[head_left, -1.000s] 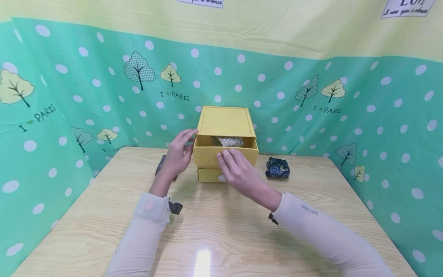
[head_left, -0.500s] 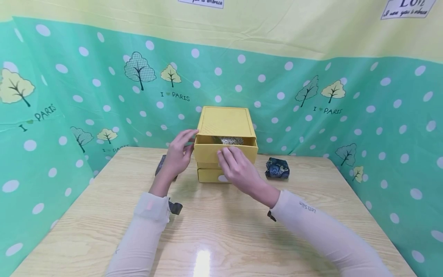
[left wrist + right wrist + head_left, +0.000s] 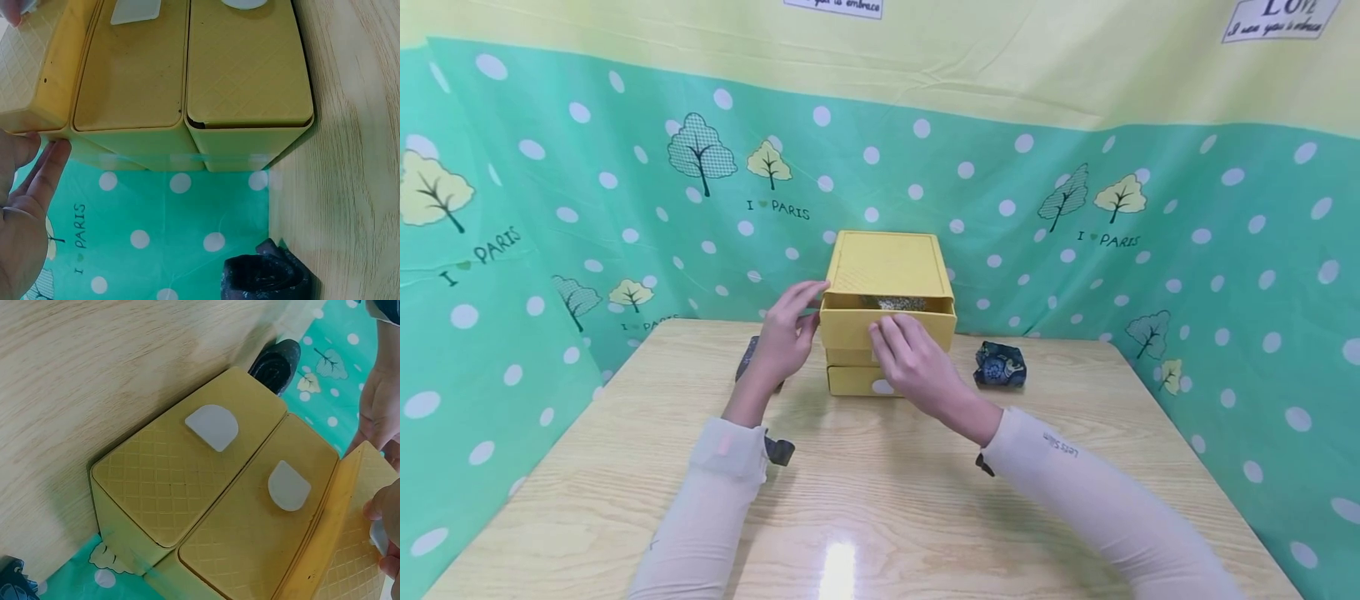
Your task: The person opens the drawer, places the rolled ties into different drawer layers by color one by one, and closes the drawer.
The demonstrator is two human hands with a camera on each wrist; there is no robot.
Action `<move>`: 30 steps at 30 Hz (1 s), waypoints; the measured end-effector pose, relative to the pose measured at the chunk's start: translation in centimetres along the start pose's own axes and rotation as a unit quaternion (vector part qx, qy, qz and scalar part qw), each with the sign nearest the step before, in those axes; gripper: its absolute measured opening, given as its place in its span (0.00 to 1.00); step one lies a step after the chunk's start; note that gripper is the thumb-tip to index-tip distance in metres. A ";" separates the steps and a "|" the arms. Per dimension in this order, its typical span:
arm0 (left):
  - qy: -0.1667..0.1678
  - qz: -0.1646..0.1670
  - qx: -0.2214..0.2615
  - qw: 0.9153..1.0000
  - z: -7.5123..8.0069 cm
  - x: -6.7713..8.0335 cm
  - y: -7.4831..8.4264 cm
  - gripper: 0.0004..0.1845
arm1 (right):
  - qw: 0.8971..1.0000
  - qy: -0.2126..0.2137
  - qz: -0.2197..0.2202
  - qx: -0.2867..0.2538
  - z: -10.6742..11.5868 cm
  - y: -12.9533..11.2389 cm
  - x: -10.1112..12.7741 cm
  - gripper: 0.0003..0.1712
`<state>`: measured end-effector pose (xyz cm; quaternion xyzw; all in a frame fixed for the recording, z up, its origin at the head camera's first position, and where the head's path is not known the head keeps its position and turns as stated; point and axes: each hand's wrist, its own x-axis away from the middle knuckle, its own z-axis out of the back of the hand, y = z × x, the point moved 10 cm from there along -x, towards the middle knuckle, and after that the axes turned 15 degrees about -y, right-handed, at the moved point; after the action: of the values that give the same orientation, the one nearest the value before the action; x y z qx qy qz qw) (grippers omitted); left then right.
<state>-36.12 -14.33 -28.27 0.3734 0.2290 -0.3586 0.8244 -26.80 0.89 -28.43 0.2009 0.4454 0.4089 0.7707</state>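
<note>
- A dark object (image 3: 748,357) is partly hidden behind the left wrist.
- The left hand (image 3: 784,333) is laid against the left side of the yellow drawer cabinet (image 3: 886,265), fingers straight and holding nothing.
- The top drawer (image 3: 850,327) is seen slightly pulled out, with a speckled bundle (image 3: 901,303) inside.
- The drawer front is pressed by the right hand (image 3: 912,363), fingers extended.
- A dark blue patterned bundle (image 3: 1000,365) is set on the wooden table (image 3: 865,483), right of the cabinet.
</note>
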 end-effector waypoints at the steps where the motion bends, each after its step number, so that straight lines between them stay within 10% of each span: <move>1: 0.001 0.000 0.000 1.000 0.0 0.0 0.0 0.32 | 1.000 -0.001 -0.001 0.000 0.0 0.0 0.0 0.17; 30: 0.001 -0.001 0.000 1.000 0.0 0.0 -0.2 0.31 | 1.000 -0.009 -0.010 0.004 -1.5 0.8 -0.8 0.15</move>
<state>-36.21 -14.41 -28.38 0.3735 0.2297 -0.3592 0.8238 -28.65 0.65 -28.27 0.2026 0.4420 0.3976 0.7781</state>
